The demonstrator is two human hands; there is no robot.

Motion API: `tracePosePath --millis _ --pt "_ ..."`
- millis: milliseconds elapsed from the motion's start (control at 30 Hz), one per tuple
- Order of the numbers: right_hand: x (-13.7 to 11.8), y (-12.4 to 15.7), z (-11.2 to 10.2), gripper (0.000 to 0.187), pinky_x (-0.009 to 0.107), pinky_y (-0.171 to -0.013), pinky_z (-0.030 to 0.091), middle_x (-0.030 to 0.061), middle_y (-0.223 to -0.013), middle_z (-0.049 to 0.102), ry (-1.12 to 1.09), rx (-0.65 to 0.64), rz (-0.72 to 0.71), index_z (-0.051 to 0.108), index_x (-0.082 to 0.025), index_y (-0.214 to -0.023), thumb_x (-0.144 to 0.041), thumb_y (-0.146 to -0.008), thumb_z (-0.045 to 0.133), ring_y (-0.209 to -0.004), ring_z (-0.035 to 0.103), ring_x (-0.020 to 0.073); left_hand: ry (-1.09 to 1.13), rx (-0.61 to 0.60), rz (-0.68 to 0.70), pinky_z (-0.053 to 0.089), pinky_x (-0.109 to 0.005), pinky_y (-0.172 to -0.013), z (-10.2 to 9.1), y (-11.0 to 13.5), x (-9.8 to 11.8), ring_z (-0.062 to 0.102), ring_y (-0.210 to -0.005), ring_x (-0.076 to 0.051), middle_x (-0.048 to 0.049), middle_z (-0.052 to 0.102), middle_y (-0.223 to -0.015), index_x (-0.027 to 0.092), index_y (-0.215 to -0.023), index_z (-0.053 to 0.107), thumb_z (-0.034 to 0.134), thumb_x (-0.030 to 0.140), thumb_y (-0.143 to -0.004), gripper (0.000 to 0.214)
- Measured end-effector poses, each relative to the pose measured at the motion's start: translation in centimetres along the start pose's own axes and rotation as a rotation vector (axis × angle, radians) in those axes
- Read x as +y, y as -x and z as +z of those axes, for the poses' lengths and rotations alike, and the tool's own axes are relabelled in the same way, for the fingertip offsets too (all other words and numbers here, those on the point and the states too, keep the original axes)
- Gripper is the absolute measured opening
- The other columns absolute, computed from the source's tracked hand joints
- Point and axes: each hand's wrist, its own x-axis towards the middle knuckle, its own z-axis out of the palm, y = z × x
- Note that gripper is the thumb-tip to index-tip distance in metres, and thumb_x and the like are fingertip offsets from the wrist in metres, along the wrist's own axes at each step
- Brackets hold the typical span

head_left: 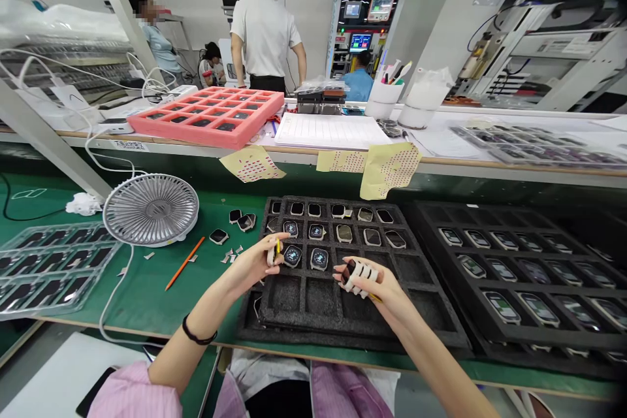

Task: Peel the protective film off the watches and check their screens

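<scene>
A black foam tray (313, 304) lies in front of me, with small watch bodies in its far rows. My left hand (259, 260) hovers at the tray's left edge, fingers curled around a small yellow-tipped tool beside a lit watch body (292, 255). My right hand (369, 281), with white finger cots on, is closed around a dark watch body above the tray's middle row. Another lit watch body (319, 258) sits between my two hands.
A second black tray (519, 274) of watch bodies lies to the right, a clear plastic tray (44, 268) to the left. A small white fan (151, 209), an orange pencil (185, 264) and loose parts sit on the green mat. A pink tray (208, 114) stands on the shelf; people work behind it.
</scene>
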Motion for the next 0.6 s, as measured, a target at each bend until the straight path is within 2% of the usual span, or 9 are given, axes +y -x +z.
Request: tracePosePath --millis 100,200,267,333,433,533,600 --pt "0.4 0.6 -0.2 0.043 0.047 -0.088 0.051 0.0120 -0.097 0.074 0.004 0.043 -0.023 0.069 -0.018 -0.099 -0.030 -0.060 0.085 -0.090 0.070 0.0305 -0.012 -0.023 0.045 0.029 -0.019 -0.049 -0.1 -0.3 0.2 0.043 -0.065 -0.009 -0.0005 0.044 -0.080 0.015 -0.110 0.062 0.063 0.021 -0.076 0.035" --pt "0.7 1.0 -0.4 0.044 0.049 -0.089 0.051 0.0120 -0.096 0.074 0.012 0.070 -0.041 0.070 -0.018 -0.097 -0.031 -0.059 0.086 -0.090 0.070 0.0310 -0.206 -0.046 0.119 0.033 -0.021 -0.053 -0.2 -1.3 0.2 0.045 -0.069 -0.011 0.0001 0.043 -0.079 0.017 -0.114 0.060 0.058 0.023 -0.079 0.035" --pt "0.8 1.1 -0.4 0.044 0.051 -0.089 0.051 0.0121 -0.095 0.075 0.025 0.085 -0.060 0.070 -0.018 -0.096 -0.031 -0.057 0.086 -0.090 0.070 0.0318 -0.490 -0.074 0.197 0.038 -0.023 -0.059 -0.3 -2.5 0.3 0.045 -0.071 -0.012 0.0002 0.044 -0.081 0.021 -0.119 0.057 0.053 0.024 -0.082 0.037" --pt "1.0 1.2 -0.5 0.045 0.052 -0.089 0.051 0.0119 -0.095 0.074 0.027 0.095 -0.078 0.070 -0.018 -0.097 -0.031 -0.057 0.086 -0.089 0.070 0.0319 -0.886 -0.102 0.335 0.044 -0.027 -0.072 -0.2 -4.0 0.5 0.047 -0.080 -0.015 -0.0013 0.046 -0.090 0.024 -0.123 0.054 0.048 0.023 -0.086 0.038" --pt "1.2 1.2 -0.7 0.044 0.050 -0.088 0.052 0.0114 -0.095 0.074 0.013 0.096 -0.094 0.070 -0.018 -0.097 -0.030 -0.058 0.086 -0.089 0.070 0.0306 -1.514 -0.142 0.558 0.040 -0.036 -0.093 0.3 -6.7 0.8 0.047 -0.097 -0.019 -0.0067 0.044 -0.107 0.023 -0.127 0.055 0.037 0.013 -0.089 0.043" --pt "1.3 1.1 -1.0 0.045 0.049 -0.086 0.053 0.0119 -0.095 0.074 0.017 0.081 -0.105 0.070 -0.018 -0.097 -0.030 -0.057 0.086 -0.089 0.070 0.0308 -2.004 -0.175 0.620 0.041 -0.038 -0.088 1.2 -8.9 0.8 0.047 -0.096 -0.023 -0.0113 0.044 -0.111 0.024 -0.134 0.050 0.034 0.001 -0.084 0.057" --pt "1.4 1.1 -1.2 0.045 0.049 -0.086 0.053 0.0119 -0.095 0.074 0.025 0.069 -0.102 0.070 -0.018 -0.098 -0.029 -0.057 0.086 -0.089 0.070 0.0311 -2.209 -0.197 0.620 0.043 -0.037 -0.081 1.7 -9.9 0.7 0.047 -0.095 -0.024 -0.0129 0.046 -0.112 0.027 -0.138 0.045 0.037 -0.002 -0.081 0.065"
